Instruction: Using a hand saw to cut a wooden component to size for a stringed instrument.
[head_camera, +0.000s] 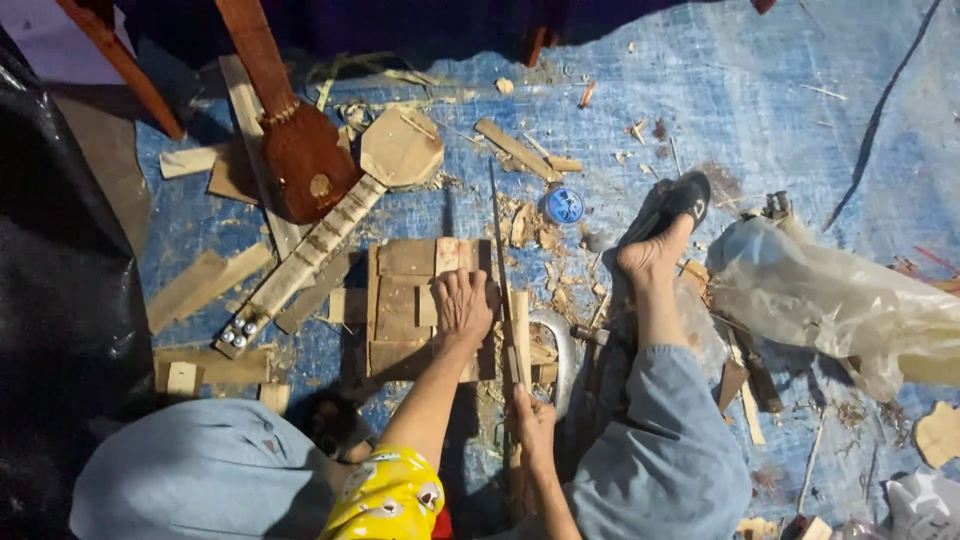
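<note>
My left hand (462, 305) lies flat, fingers spread, on a low block of joined wooden pieces (400, 300) on the blue tarp. My right hand (533, 418) grips the handle of a long thin blade (500, 250) that points away from me along the right side of the block. A narrow wooden strip (520, 335) stands next to the blade. My bare right foot (652, 252) rests on a black sandal (682, 196) to the right.
An unfinished light-wood stringed instrument (330, 225) and a brown finished one (300, 150) lie at the upper left. A blue round tin (564, 205), wood offcuts and shavings litter the tarp. A clear plastic bag (830, 295) lies right. Black sheeting (60, 300) is left.
</note>
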